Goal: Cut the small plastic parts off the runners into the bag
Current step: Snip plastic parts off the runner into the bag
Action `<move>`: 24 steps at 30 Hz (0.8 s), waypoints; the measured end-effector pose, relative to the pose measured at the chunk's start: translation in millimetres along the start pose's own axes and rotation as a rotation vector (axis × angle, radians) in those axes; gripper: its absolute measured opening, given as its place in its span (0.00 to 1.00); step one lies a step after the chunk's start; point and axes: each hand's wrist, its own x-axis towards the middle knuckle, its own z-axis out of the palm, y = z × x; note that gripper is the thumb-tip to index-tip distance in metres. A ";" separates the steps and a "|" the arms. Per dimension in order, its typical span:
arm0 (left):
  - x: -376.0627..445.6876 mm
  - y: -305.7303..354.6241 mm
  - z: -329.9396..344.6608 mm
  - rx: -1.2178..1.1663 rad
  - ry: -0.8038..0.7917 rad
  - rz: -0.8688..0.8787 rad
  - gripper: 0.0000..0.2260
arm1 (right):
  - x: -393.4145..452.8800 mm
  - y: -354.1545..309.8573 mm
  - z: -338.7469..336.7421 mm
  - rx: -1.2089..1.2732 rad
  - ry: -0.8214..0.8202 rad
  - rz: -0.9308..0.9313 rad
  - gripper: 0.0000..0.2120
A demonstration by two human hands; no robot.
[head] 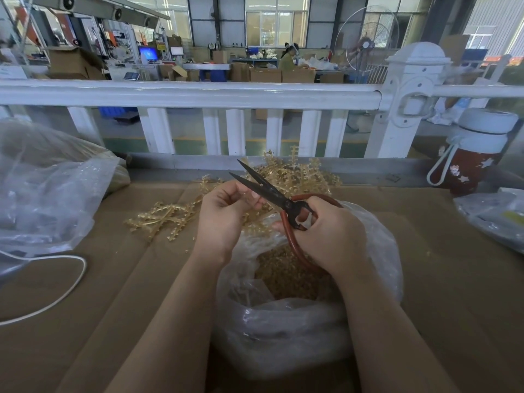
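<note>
Worktop [119, 279]: cardboard-covered; a snipped part landing here is lost to the count.
Bag [283, 330]: open at near centre, cut parts inside; its mouth sits under my hands, but a part that flicks sideways would miss it.
Runners [292, 174]: heaped far centre, more lying left.
Scissors [272, 192]: blades parted, tips pointing far-left.
Right hand [329, 234]: gripping the red handles.
Left hand [226, 211]: pinching a runner piece beside the blades; my fingertips could be nicked.
</note>
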 end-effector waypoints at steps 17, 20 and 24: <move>-2.0 4.0 1.7 0.055 0.056 0.005 0.14 | 2.7 -0.5 -1.1 -0.078 -0.005 0.022 0.26; -2.0 4.6 1.7 0.054 0.054 0.007 0.14 | 2.4 0.2 -0.4 -0.071 -0.007 0.017 0.25; -2.8 6.4 1.5 0.004 0.016 0.007 0.11 | 2.4 0.0 -0.9 -0.005 -0.038 0.028 0.29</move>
